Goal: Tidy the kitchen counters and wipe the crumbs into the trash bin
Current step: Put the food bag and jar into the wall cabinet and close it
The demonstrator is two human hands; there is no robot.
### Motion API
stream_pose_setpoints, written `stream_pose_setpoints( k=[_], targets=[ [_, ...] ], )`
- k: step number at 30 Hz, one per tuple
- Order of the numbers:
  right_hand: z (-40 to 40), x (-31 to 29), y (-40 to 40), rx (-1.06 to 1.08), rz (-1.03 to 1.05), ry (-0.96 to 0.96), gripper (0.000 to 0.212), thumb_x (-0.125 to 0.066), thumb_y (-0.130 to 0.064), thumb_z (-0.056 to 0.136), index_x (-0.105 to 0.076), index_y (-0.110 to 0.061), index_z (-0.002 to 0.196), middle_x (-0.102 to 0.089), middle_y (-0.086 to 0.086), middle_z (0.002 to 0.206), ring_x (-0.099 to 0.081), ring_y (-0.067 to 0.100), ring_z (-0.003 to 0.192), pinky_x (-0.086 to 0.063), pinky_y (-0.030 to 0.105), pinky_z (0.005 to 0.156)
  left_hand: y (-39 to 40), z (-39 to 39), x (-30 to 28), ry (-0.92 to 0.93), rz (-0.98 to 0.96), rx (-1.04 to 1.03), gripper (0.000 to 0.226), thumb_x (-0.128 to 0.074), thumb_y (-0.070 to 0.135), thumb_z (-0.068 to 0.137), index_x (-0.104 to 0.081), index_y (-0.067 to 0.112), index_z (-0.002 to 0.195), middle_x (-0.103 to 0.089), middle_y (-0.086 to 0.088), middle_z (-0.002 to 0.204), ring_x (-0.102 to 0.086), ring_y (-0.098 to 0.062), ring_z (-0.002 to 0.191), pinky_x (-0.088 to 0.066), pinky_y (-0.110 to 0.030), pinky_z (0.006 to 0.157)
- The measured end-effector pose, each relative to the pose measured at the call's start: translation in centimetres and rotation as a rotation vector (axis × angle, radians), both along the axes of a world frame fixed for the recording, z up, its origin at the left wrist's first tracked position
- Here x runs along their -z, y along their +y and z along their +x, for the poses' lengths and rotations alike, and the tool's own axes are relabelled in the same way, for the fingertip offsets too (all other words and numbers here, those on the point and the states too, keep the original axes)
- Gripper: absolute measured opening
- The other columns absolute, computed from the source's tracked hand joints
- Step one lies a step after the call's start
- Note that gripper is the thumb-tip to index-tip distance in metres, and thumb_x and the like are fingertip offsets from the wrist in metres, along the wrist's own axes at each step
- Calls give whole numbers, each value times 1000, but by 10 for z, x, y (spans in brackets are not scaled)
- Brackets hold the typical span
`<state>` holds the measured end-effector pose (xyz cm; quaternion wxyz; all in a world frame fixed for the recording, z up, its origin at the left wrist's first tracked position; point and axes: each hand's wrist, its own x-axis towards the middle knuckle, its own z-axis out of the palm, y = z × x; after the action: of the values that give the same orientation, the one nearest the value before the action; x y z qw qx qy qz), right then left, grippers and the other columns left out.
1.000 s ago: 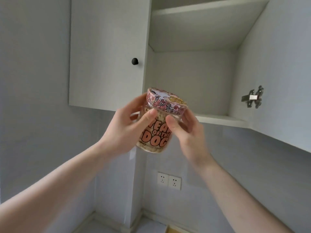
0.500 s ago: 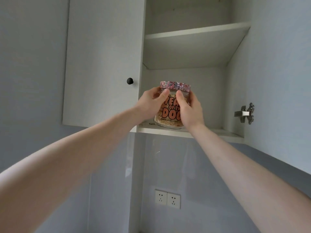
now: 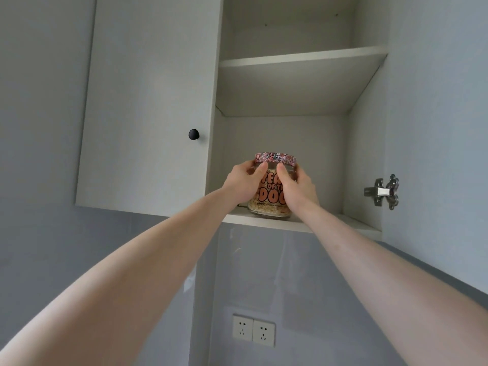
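On the cupboard's bottom shelf (image 3: 298, 225) our jar (image 3: 272, 191) now rests, lifted there moments ago, left hand (image 3: 241, 184) and right hand (image 3: 297, 188) fingers clamped around it; counter tidying advances.

head view, tilted upward, near cupboard (image 3: 148, 101)

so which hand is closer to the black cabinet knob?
Left. The left hand grips the jar on the side toward the knob, below and right of it. The right hand grips the jar's far side.
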<state>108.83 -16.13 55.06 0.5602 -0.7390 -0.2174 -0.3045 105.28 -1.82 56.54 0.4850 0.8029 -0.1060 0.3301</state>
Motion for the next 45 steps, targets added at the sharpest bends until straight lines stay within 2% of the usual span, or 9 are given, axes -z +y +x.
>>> stream_pose_setpoints(
  k=[7, 11, 15, 24, 30, 33, 37, 41, 45],
  targets=[
    [27, -2, -7, 90, -175, 74, 69, -37, -67, 97, -33, -28, 153, -54, 3, 146, -52, 28, 133, -39, 38, 109, -4, 25, 10, -34, 73, -174, 50, -60, 50, 96, -61, 23, 138, -70, 5, 126, -64, -19, 118, -50, -32, 99],
    [39, 0, -8, 91, -221, 162, 61, -38, -51, 104, -25, -19, 154, -50, 8, 149, -50, 30, 134, -38, 37, 109, -3, 38, 21, 15, 147, -258, 42, -66, 52, 91, -69, 29, 125, -72, 8, 118, -66, -19, 110, -50, -28, 88],
    [49, 5, -10, 130, -390, 318, 88, -57, -28, 97, 3, -14, 161, -38, 10, 157, -43, 31, 140, -37, 38, 114, -2, 53, 35, 101, 265, -302, 39, -68, 46, 90, -71, 27, 124, -74, 5, 114, -68, -19, 101, -51, -27, 83],
    [53, 9, -14, 168, -347, 294, 62, -59, -14, 83, -42, -20, 142, -60, 5, 134, -57, 28, 122, -49, 37, 103, -2, 52, 37, 174, 396, -375, 45, -51, 25, 85, -68, 34, 126, -71, 2, 122, -65, -27, 108, -51, -31, 89],
    [8, 26, -14, 432, -540, -36, 59, -54, -16, 85, -40, -22, 141, -58, 8, 131, -62, 37, 112, -51, 42, 89, 0, 29, 70, -124, 408, -491, 31, -44, 34, 97, -65, 23, 116, -68, 3, 118, -59, -21, 104, -45, -34, 84],
    [-13, 59, -12, 491, -636, -298, 52, -47, -24, 95, -37, -24, 146, -45, -1, 150, -64, 35, 111, -49, 42, 86, 18, 8, 112, -244, 649, -433, 49, -34, 48, 102, -54, 19, 136, -56, 1, 142, -45, -19, 135, -28, -37, 118],
    [-30, 112, -22, 409, -543, -487, 57, -59, -20, 87, -46, -17, 142, -42, 1, 152, -45, 22, 137, -32, 42, 115, 38, -38, 158, -212, 692, -331, 63, -38, 50, 97, -39, 18, 151, -32, 0, 162, -24, -21, 152, -11, -39, 127],
    [-72, 204, -31, 2, -201, -310, 50, -63, -5, 89, -51, -14, 136, -42, 4, 145, -46, 10, 131, -37, 27, 114, 50, -102, 227, 36, 613, -195, 43, -60, 36, 91, -54, 28, 134, -51, 9, 143, -48, -16, 131, -31, -30, 114],
    [-96, 345, -51, -130, -356, 111, 46, -64, -9, 93, -48, -30, 131, -44, -13, 136, -51, 4, 123, -40, 14, 102, 73, -164, 316, 296, 481, -138, 32, -65, 31, 92, -60, 38, 123, -48, 24, 137, -57, -4, 112, -44, -23, 92]
  ],
)
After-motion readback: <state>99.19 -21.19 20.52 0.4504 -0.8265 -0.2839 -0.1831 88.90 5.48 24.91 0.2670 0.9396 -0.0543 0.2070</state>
